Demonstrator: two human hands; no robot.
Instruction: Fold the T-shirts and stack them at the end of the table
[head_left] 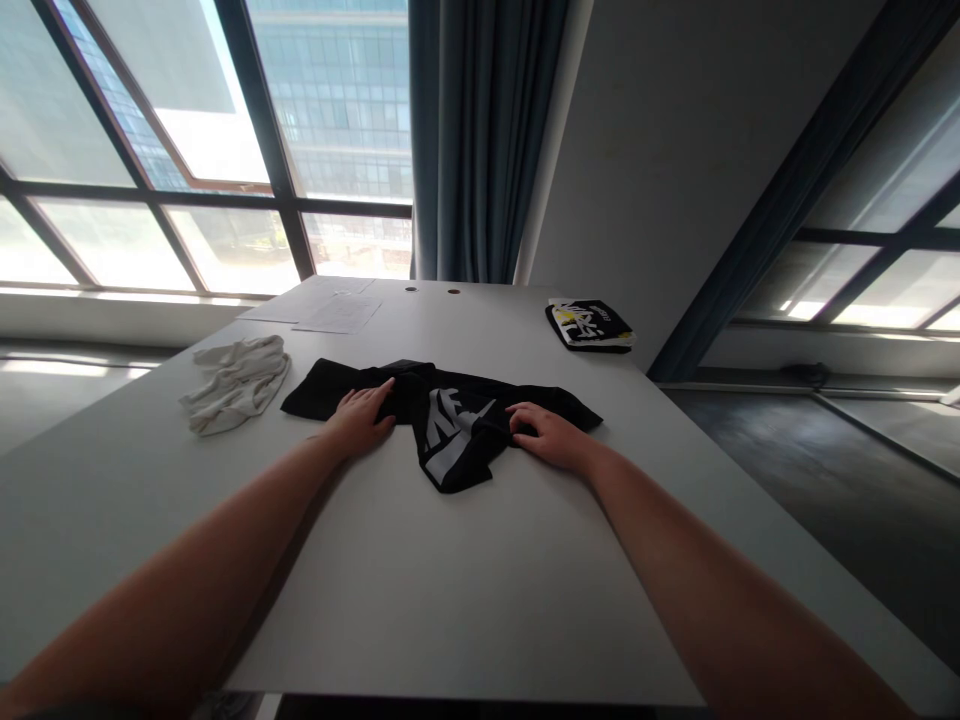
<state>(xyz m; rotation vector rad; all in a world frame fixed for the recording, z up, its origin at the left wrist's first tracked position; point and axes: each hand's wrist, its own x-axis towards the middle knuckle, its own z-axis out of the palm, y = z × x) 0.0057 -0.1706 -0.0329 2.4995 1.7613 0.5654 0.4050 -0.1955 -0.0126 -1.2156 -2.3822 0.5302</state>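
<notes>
A black T-shirt (450, 380) with a large pale print lies crumpled and spread sideways across the white table (442, 600). One part of it folds down towards me in a point. My left hand (361, 418) rests on its left half, palm down, with the fingers stretched out over the cloth. At the right half, my right hand (551, 435) has its fingers curled and the thumb tucked under, closed on the fabric. The cloth just under the right fingertips is partly hidden.
A crumpled off-white cloth (238, 385) lies left of the shirt. Sheets of paper (337, 310) and two small round objects are near the far edge. A folded black garment (590, 325) with a white and yellow print sits at the back right. Beyond stand windows and a blue curtain (484, 140).
</notes>
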